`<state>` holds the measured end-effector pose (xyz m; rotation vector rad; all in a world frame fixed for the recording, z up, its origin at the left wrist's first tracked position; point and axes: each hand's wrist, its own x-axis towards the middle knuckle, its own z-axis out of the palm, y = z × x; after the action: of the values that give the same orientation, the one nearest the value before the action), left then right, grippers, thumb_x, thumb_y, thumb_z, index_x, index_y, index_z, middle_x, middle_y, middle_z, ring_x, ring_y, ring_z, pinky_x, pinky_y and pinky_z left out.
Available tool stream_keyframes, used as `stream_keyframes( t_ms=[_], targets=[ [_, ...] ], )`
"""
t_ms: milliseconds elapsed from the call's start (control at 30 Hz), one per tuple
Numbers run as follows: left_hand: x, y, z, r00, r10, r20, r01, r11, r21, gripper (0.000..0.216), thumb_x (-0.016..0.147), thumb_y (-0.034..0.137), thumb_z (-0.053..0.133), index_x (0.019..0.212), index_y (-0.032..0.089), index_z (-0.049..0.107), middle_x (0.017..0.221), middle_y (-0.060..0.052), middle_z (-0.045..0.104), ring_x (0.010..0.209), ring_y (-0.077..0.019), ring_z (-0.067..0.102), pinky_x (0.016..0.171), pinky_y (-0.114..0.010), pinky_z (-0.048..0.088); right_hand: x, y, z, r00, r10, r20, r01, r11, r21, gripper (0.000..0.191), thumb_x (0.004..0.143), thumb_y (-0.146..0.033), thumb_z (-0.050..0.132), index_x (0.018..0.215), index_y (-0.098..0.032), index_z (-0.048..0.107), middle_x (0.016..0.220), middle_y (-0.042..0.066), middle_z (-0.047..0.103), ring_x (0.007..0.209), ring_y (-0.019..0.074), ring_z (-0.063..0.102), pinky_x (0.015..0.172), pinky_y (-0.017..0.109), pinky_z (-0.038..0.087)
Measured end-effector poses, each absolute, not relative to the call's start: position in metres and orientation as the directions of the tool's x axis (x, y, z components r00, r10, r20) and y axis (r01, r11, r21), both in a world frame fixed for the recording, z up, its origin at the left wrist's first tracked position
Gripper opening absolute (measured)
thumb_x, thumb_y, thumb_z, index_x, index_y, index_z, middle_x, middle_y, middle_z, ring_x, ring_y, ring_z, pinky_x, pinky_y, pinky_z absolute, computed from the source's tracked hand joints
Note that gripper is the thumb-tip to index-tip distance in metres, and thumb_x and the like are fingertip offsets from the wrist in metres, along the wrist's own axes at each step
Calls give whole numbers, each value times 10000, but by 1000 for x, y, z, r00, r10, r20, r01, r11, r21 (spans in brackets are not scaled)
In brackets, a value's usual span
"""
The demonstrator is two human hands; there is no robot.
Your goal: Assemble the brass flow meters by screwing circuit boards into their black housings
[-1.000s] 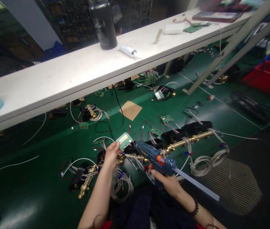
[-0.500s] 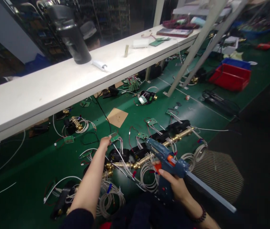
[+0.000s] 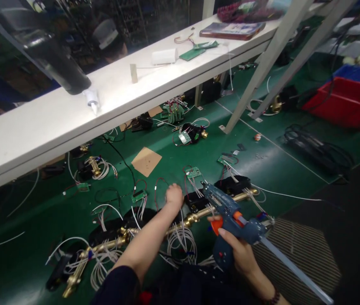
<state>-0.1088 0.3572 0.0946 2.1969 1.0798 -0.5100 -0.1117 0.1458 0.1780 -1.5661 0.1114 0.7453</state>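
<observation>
My right hand (image 3: 235, 250) grips a blue glue gun (image 3: 230, 214) with an orange trigger; a clear glue stick (image 3: 294, 269) pokes out of its back, and its nozzle points at the black modules on the brass pipe (image 3: 199, 214). My left hand (image 3: 174, 195) reaches forward with curled fingers over a black module (image 3: 195, 202) and its white wires. I cannot make out whether it holds anything. A small green circuit board (image 3: 138, 196) lies on the green mat left of that hand.
A long white shelf (image 3: 71, 118) crosses above the green mat (image 3: 262, 156), carrying a black bottle (image 3: 49, 55), a white tube and boards. Metal struts (image 3: 262, 63) rise on the right. A red bin (image 3: 348, 101) and black cable coil (image 3: 319, 148) sit right. A second brass pipe assembly (image 3: 93, 250) lies left.
My left hand let go of the green display board and moved right to the black module by the gun's nozzle. The view has shifted right. My right hand still holds the glue gun.
</observation>
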Motion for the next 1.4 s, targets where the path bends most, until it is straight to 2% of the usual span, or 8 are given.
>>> stream_keyframes(
  t_ms=[167,300,433,533,633,700,800,1400],
  targets=[
    [-110,367,103,500,622,-603,866,-337,370,233,871,298,606,988,97,601,1031,-94,606,987,-220,587,892,-436,487,-114,144,169,690,477,-545,-544,-157,-824,433,686,-560,695,923,-199,707,995,103,692,1013,314,602,1013,497,389],
    [-141,397,130,471,664,-581,836,-128,533,193,878,302,593,964,129,603,964,-65,622,926,-193,604,839,-386,510,-122,148,165,593,571,-568,-619,-127,-775,377,728,-536,684,914,-208,694,948,84,692,938,286,622,959,470,435],
    [-176,413,145,423,652,-630,711,192,676,251,887,330,564,992,105,592,853,-52,650,715,-142,625,700,-320,541,-128,159,166,512,655,-556,-599,-191,-777,426,724,-598,650,852,-197,708,923,94,694,943,301,617,955,487,429],
    [-195,414,149,408,629,-661,590,371,717,377,778,426,668,965,104,614,820,-61,669,645,-130,613,644,-287,533,-132,168,169,486,673,-558,-567,-243,-787,437,707,-607,655,837,-193,711,906,95,702,911,298,628,920,484,453],
    [-204,412,151,412,616,-671,481,479,735,540,564,515,797,882,105,648,812,-79,682,637,-138,607,609,-265,523,-138,176,173,489,673,-554,-543,-262,-798,426,691,-605,668,798,-194,707,849,88,703,856,287,636,876,468,476],
    [-207,411,153,425,605,-674,425,524,738,593,461,525,839,844,108,665,802,-83,686,649,-151,611,600,-259,521,-143,181,174,502,670,-547,-525,-266,-809,430,687,-613,666,782,-195,702,830,84,700,839,282,636,858,454,484],
    [-210,411,155,450,583,-677,368,569,735,605,415,506,863,835,111,680,775,-82,686,661,-168,621,598,-261,520,-149,186,174,524,658,-540,-500,-276,-821,444,681,-625,663,779,-194,693,814,83,697,818,278,638,833,443,496],
    [-221,418,153,484,543,-686,320,619,717,512,494,424,848,867,114,683,788,-84,687,634,-157,610,581,-253,502,-161,191,177,579,604,-548,-426,-349,-835,467,667,-655,653,744,-196,683,748,77,684,744,268,632,758,421,517]
  ],
)
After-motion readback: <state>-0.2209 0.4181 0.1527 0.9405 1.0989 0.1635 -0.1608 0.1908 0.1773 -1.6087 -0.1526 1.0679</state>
